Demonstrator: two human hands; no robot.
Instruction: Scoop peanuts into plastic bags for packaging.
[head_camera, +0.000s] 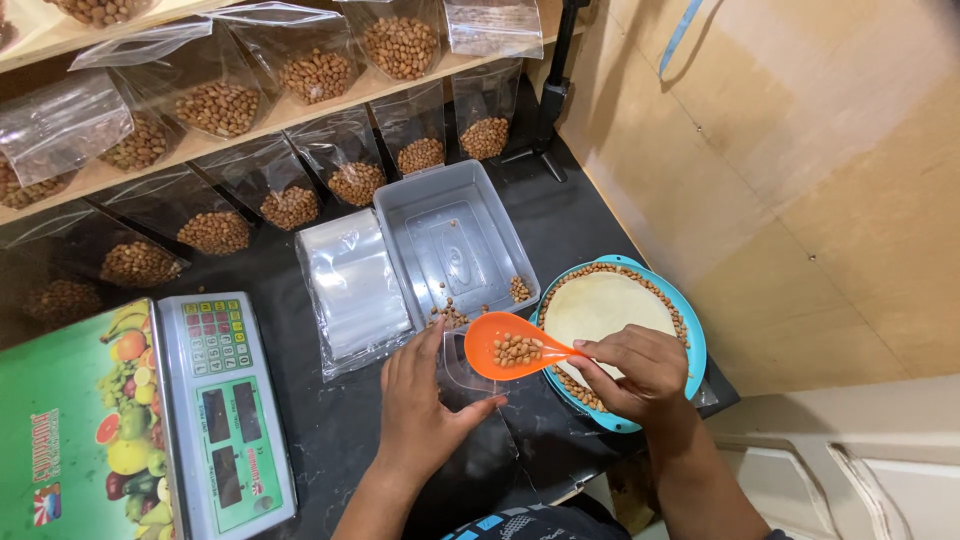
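Observation:
My right hand (635, 372) grips the handle of an orange scoop (510, 345) that carries a small heap of peanuts. The scoop hovers over the mouth of a clear plastic pouch (462, 365), which my left hand (420, 405) holds open on the black table. Behind my right hand sits a round blue tray (690, 320) with peanuts spread around its rim and a bare pale middle. A grey plastic tub (450, 240) with a few peanuts at its near end stands just beyond the scoop.
A stack of empty clear pouches (350, 285) lies left of the tub. A digital scale (225, 410) with a fruit-printed platform sits at the left. Filled peanut pouches (290, 205) line the wooden shelves behind. A plywood wall (800, 180) closes the right side.

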